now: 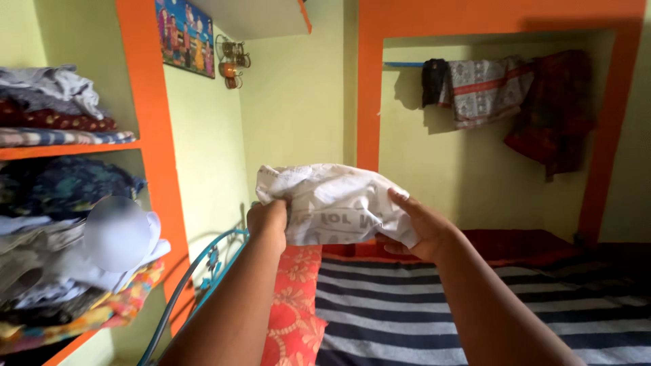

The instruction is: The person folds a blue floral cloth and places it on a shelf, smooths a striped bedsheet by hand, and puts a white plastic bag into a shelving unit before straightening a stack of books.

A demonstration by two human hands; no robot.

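**White cloth held up over a striped bed**

While both hands grip it, the cloth (336,203) hangs mid-frame: left hand (268,224) clenched at its nine o'clock edge, right hand (420,230) pinching at four o'clock. Soft, light, floppy; best held by edges. Bed (475,312) lies below, shelves (68,203) at nine o'clock.

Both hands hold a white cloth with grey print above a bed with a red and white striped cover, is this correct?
Not quite. In the head view the left hand and right hand do hold the white cloth above the bed, but its striped cover is dark blue and white, not red and white.
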